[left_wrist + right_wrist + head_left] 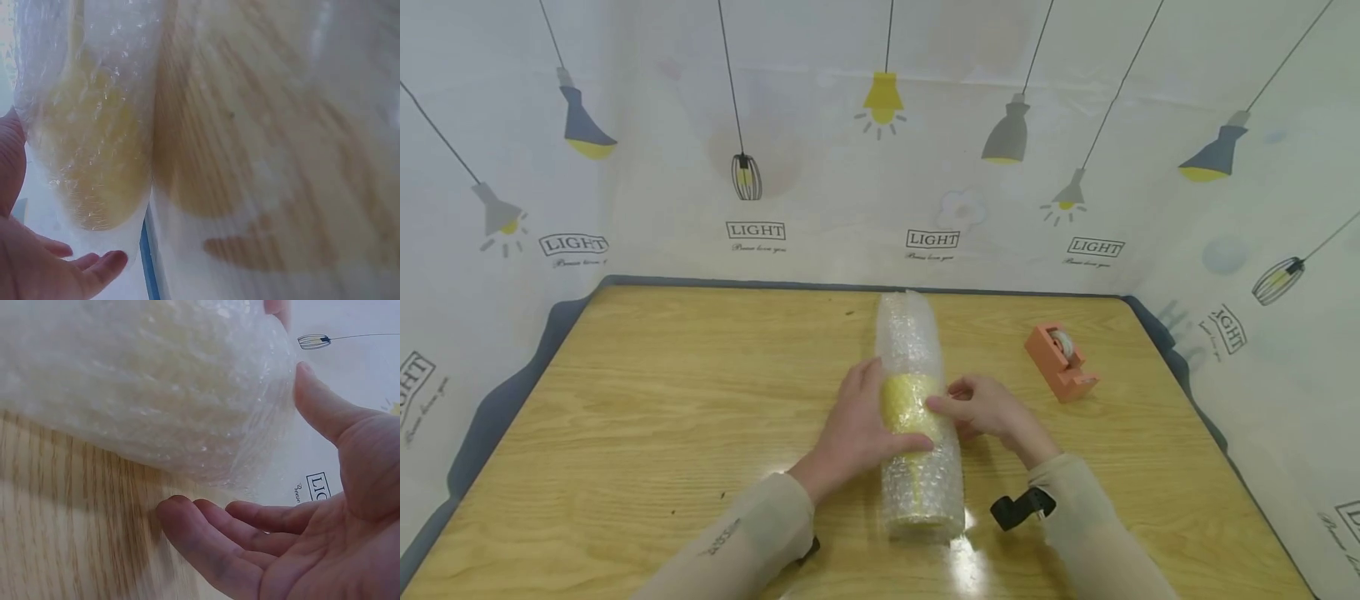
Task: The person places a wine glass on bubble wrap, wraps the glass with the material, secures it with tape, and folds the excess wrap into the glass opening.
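A long roll of bubble wrap lies on the table, pointing away from me. Through its layers shows a yellow object, narrow at one end and rounded at the other; the film blurs its kind. My left hand grips the roll about its middle from the left, thumb across the top. On the other side, my right hand has its thumb against the wrap. Its loosely bent fingers lie low beside the roll, partly hidden in the head view.
An orange tape dispenser with a roll of tape stands to the right of the bubble wrap. The wooden table ends at a printed curtain along the back and sides.
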### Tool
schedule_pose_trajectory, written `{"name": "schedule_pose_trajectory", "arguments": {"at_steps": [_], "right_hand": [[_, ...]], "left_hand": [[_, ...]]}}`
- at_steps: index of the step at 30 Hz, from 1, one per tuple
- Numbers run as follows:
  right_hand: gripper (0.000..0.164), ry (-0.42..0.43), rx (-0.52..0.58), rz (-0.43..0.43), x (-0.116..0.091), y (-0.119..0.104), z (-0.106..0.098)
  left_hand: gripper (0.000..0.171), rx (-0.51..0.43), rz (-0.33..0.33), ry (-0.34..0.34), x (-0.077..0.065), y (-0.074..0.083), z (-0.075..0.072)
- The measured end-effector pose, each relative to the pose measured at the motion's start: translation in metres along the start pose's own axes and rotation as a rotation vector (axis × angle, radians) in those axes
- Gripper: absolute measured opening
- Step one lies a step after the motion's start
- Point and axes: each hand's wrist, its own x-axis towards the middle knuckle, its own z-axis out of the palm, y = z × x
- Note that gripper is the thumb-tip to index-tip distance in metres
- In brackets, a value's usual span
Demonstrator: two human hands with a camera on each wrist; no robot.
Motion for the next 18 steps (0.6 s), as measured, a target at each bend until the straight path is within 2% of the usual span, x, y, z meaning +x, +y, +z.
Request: {"name": "schedule_pose_trajectory", "arguments": {"at_steps": [4,9,11,18], "right_hand": [[0.076,-0.015,0.009,-0.008,0.002,0.001,0.001],[0.071,-0.035,0.029,-0.022,0.006,0.004,0.004],[0.068,-0.040,0.043,-0.028,0.006,0.004,0.005],[0.063,-0.041,0.080,-0.049,0.007,0.002,0.009]], "left_hand": [[0.126,-0.067,-0.079,-0.032,0.001,-0.004,0.000],[0.107,-0.159,-0.139,-0.125,0.003,-0.009,0.000],[0.102,-0.184,-0.151,-0.154,0.003,-0.011,-0.001],[0.105,-0.273,-0.168,-0.225,0.006,-0.014,-0.008]]}}
